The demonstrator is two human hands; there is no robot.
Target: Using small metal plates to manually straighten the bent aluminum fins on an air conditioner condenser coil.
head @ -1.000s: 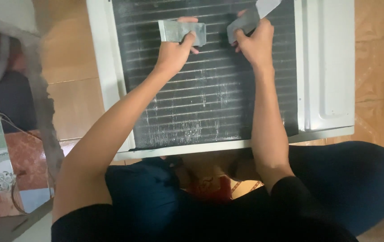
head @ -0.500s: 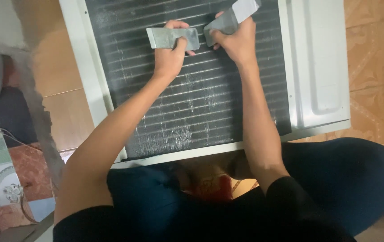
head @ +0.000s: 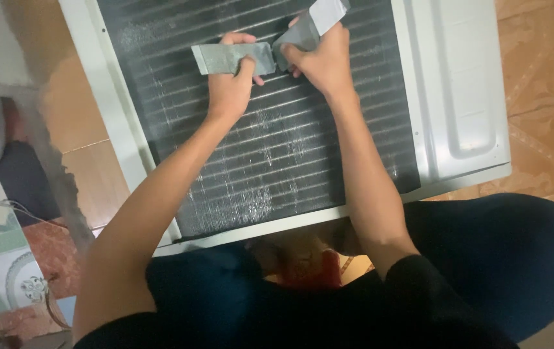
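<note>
1. Our left hand (head: pixel 230 84) is clamped on a flat grey metal strip (head: pixel 225 58) at 11 o'clock.
2. Our right hand (head: pixel 322 61) pinches a bent grey strip (head: pixel 315 22) at 12 o'clock.
3. Both lie over the dark finned coil (head: pixel 277 148).

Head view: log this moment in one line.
left hand: holds grey strip | right hand: holds bent strip | both over finned coil

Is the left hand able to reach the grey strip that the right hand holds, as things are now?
Probably yes. The left hand already holds its own grey strip, and the right hand's strip lies just beside it over the dark fins, with nothing between them.
</note>
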